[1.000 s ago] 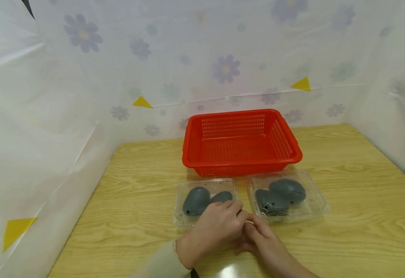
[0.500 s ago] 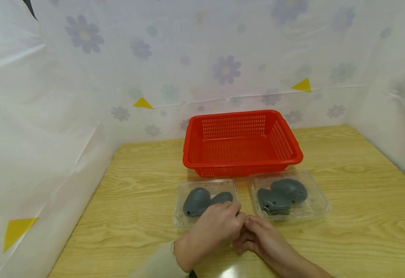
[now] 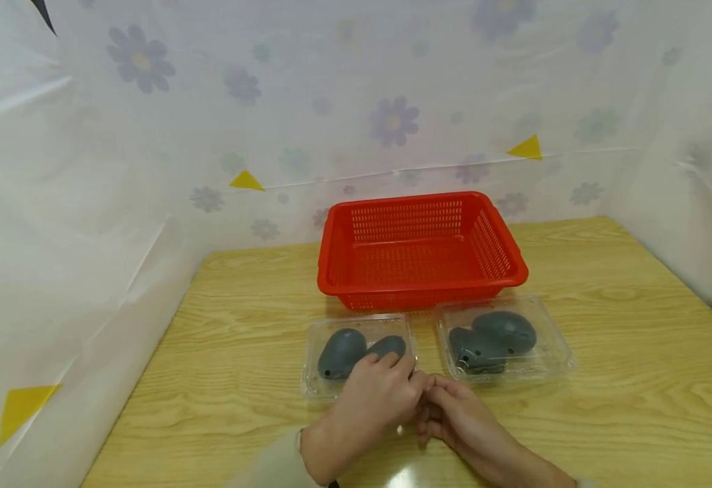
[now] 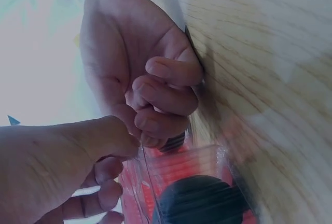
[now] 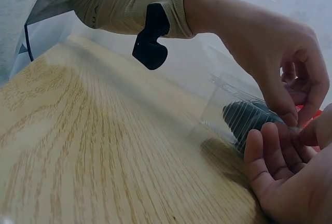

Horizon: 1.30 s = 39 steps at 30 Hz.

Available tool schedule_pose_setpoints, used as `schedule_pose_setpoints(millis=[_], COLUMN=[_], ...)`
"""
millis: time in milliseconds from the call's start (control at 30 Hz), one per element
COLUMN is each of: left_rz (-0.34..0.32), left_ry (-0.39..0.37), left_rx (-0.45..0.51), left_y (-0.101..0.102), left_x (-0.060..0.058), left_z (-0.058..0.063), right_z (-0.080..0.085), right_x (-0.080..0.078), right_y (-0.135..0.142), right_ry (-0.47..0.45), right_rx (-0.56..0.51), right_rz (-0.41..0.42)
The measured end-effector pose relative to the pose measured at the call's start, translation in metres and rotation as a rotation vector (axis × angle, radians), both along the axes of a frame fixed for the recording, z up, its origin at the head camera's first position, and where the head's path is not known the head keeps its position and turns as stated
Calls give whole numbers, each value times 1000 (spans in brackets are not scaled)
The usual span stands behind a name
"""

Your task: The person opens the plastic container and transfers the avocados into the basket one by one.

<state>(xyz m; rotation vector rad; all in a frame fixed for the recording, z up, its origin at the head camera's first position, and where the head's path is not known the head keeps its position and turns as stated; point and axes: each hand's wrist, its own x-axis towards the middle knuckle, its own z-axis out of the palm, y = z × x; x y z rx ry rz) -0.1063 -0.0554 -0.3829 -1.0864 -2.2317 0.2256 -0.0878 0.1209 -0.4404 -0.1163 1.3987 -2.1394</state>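
Over the table (image 3: 228,332), left hand (image 3: 373,398) and right hand (image 3: 473,423) still pinch the left clear container (image 3: 312,381).

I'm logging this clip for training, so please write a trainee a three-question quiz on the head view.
1. How many clear rectangular plastic boxes holding dark grey-green rounded objects stand on the wood-grain table?
2. True or false: the red rectangular perforated-plastic basket stands nearer the person than the boxes.
3. Where do the left hand and right hand meet? A) On the basket's rim. B) By the near right corner of the left box. C) At the table's far edge.

Key: 1. Two. 2. False; it stands behind them. 3. B.
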Motion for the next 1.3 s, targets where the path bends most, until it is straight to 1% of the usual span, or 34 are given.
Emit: schedule_pose_setpoints(millis=[167,267,600,733,933,1167,1233,1300], left_rz=[-4,-13,-44,-46,-22,14,21,29], left_ry=[-57,-78,-54,-66,-80,-46,-40,-32], left_rx=[-69,-89,-118,-121,-104,-30,-30,-50], left_y=[-1,-2,-2,-3,0,3,4,5], left_x=[1,0,-3,-3,-3,-5,-5,-4], left_z=[3,5,6,6,6,4,3,3], right_z=[1,2,2,1,0,1,1,1], right_x=[-1,-1,-4,-5,-6,-6,-6,-6], right_y=[1,2,4,5,6,5,4,3], right_ry=[1,2,-5,-10,-23,-15,-4,7], right_rx=[-2,8,14,0,-17,1,11,19], right_rz=[12,12,8,17,37,25,20,13])
